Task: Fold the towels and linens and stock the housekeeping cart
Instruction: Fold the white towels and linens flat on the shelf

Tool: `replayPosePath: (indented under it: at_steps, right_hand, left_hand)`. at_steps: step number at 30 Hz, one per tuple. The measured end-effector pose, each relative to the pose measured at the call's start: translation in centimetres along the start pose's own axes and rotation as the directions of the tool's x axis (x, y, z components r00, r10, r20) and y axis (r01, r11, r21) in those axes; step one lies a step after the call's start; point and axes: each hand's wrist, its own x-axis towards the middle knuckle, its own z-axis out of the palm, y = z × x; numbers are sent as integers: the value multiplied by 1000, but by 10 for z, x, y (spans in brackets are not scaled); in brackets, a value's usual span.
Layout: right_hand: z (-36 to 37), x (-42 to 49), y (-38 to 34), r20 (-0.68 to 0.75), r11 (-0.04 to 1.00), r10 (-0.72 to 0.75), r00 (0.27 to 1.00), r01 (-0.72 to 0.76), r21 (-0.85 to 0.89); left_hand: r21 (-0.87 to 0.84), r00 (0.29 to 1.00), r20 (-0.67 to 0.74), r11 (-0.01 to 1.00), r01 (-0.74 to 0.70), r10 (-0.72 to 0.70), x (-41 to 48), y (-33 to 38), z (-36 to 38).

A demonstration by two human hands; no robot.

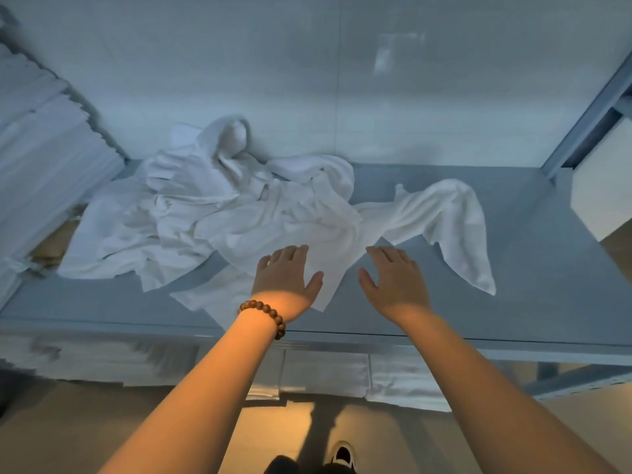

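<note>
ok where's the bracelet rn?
Head view, centre: the bracelet is on the left wrist, just behind the left hand over a white towel near the front edge of the table.

No legible text, label, brand or number anywhere. Towels: plain white, no readable tag. Pale wall patch: too blurred to read. Shoe: dark-and-white marking, not legible.
</note>
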Motion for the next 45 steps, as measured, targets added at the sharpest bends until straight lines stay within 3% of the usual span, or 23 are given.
replayPosePath:
  at_steps: [10, 20, 28, 35, 37, 40, 42, 45]
  right_hand:
    - [23, 33, -9, -27, 998, -66, 997, 65, -23]
    - [114, 91, -23, 292, 963, -118, 949, 181, -198]
    - [158, 109, -25, 182, 939, -177, 967, 221, -262]
    - [149, 109, -29, 68, 955, -189, 980, 199, -222]
    - [143, 108, -31, 111, 964, -161, 981, 181, -195]
    - [141, 103, -34, 274, 982, -108, 956, 146, -120]
    - [147, 98, -35, 342, 981, -81, 936, 136, -137]
    - [155, 94, -36, 322, 981, -55, 945, 111, -158]
  left_hand:
    - [25, 999, -43, 999, -24, 25, 25, -35, 1]
    - [226, 974, 220, 974, -3, -48, 66, -109, 59]
    - [147, 996, 87, 989, 0, -13, 84, -123, 87]
    - [74, 998, -66, 997, 6, -1, 84, -126, 82]
    - [24, 999, -2, 999, 47, -47, 85, -128, 80]
    - [68, 975, 202, 995, 77, -89, 84, -131, 81]
    - [112, 973, 211, 991, 71, -93, 82, -130, 84]
    - [125, 987, 143, 991, 56, -74, 81, -126, 85]
